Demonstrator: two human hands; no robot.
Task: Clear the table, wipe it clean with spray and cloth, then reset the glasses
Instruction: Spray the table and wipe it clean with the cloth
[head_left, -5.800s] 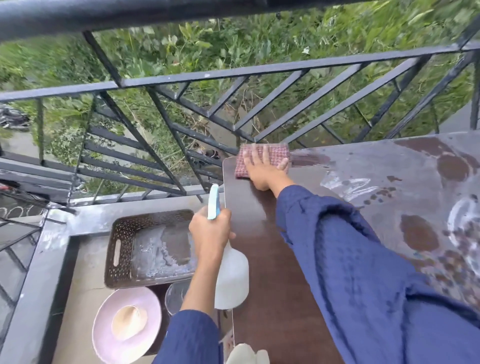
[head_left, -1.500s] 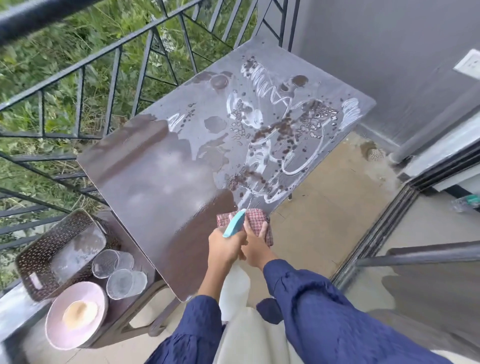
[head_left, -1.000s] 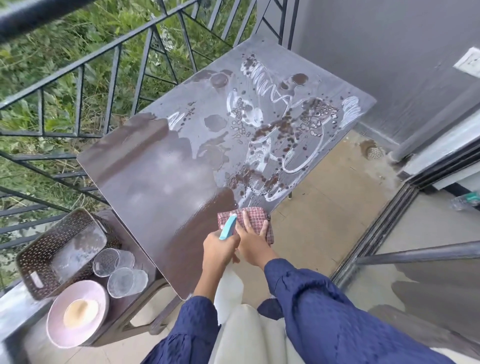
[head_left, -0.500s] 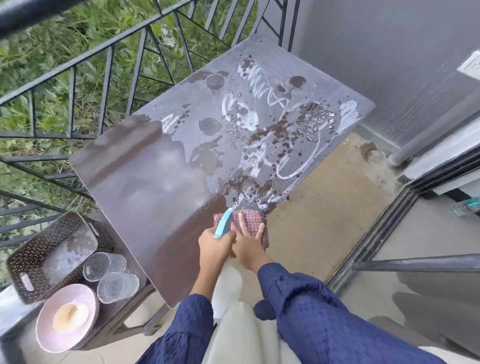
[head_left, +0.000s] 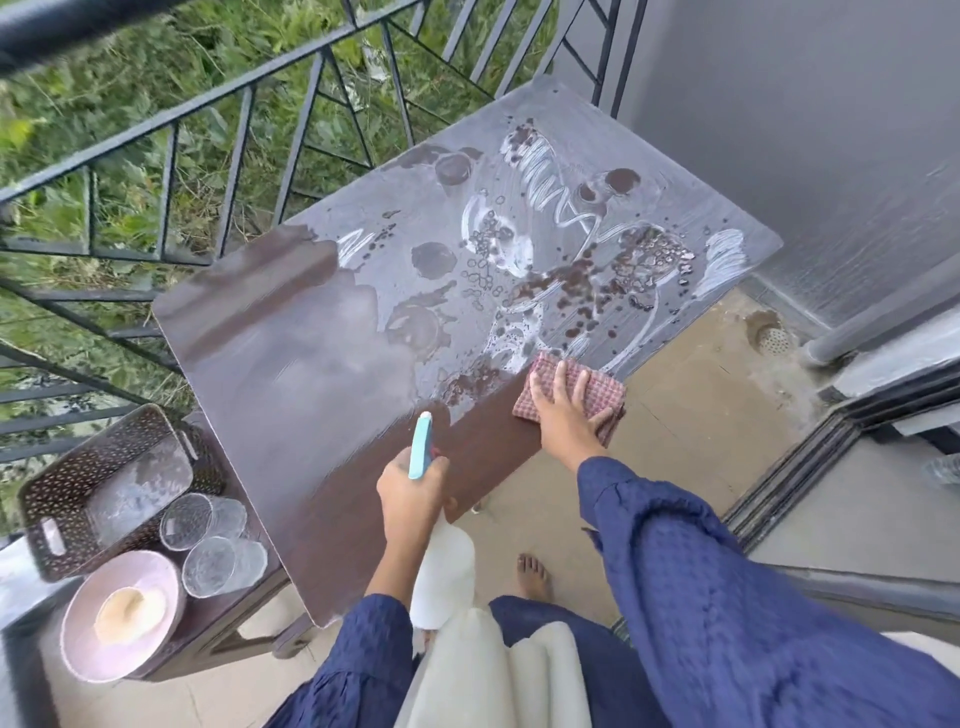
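The dark brown table (head_left: 322, 332) is clean and glossy on its left half; its right half carries white smears and dark droplets. My right hand (head_left: 563, 415) presses a red checked cloth (head_left: 597, 387) flat on the table's near right edge. My left hand (head_left: 413, 491) grips a white spray bottle (head_left: 441, 577) with a teal nozzle, held over the near edge. Two clear glasses (head_left: 208, 545) stand on a low stool at the left.
On the low stool at the left there is also a brown perforated basket (head_left: 47, 499) and a pink plate (head_left: 78, 644) holding a pale item. A black metal railing (head_left: 249, 135) runs behind the table. A grey wall and a floor drain (head_left: 774, 340) lie to the right.
My right hand has slid the cloth to the right along the near edge, away from my left hand. The bottle stays in my left hand. Earlier I wiped the far left corner.
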